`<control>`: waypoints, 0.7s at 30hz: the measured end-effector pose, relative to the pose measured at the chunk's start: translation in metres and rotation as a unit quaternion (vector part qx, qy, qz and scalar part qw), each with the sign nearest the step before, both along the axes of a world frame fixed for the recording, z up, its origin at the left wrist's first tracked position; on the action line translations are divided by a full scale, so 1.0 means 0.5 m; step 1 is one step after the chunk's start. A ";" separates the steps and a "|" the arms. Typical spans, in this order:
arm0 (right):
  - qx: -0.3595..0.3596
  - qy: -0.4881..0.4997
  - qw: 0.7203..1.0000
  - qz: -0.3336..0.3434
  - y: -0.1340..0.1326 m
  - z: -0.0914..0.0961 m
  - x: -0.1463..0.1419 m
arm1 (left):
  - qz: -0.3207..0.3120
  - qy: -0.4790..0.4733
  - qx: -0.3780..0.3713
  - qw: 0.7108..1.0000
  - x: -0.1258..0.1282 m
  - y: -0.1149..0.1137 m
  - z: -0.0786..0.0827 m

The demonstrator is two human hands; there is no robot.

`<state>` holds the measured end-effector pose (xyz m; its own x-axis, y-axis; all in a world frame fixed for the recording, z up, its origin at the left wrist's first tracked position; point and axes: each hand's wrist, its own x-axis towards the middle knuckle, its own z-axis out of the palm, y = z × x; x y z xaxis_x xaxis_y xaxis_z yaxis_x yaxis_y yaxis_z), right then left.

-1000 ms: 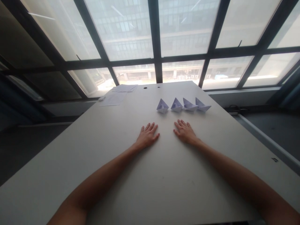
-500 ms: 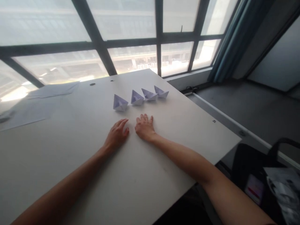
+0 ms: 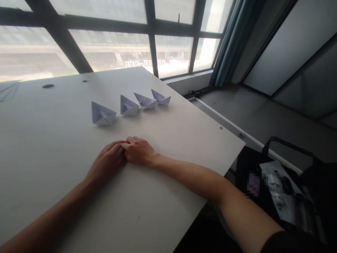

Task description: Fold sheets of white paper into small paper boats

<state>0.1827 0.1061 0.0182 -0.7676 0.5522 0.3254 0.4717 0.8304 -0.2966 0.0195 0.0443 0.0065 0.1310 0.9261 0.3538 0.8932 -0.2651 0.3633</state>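
My left hand (image 3: 106,163) and my right hand (image 3: 138,151) lie side by side on the white table (image 3: 47,140), palms down, and their fingertips meet. Neither holds anything. Behind them several folded white paper boats stand in a row running back to the right. The nearest boat (image 3: 102,114) is just beyond my left hand. A second boat (image 3: 128,106) comes after it, and the farthest boat (image 3: 161,98) sits near the table's right edge.
The table's right edge and near corner (image 3: 237,140) drop off to a dark floor. A black chair or bag with papers (image 3: 284,182) stands at the lower right. Windows (image 3: 113,49) and a blue curtain (image 3: 229,38) close the far side.
My head has turned right, so everything shifted left in view. My two hands, spread apart a second ago, slid together until their fingertips touch. The boats have not moved on the table.
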 end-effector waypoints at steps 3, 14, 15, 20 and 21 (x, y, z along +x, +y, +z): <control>-0.002 -0.001 1.000 0.017 0.001 0.001 0.004 | 0.005 -0.017 -0.005 1.000 -0.004 -0.001 -0.005; -0.097 0.046 0.993 0.047 -0.004 0.001 0.021 | 0.073 -0.101 -0.007 0.992 0.009 -0.005 0.009; -0.114 0.047 0.991 0.046 0.001 0.001 0.025 | 0.074 -0.105 -0.009 0.992 0.012 -0.008 0.012; -0.192 0.099 0.967 0.136 0.073 -0.006 0.046 | 0.082 -0.112 -0.009 0.990 0.022 -0.017 0.016; -0.197 0.111 0.966 0.129 0.093 -0.009 0.051 | 0.089 -0.112 -0.010 0.990 0.023 -0.017 0.015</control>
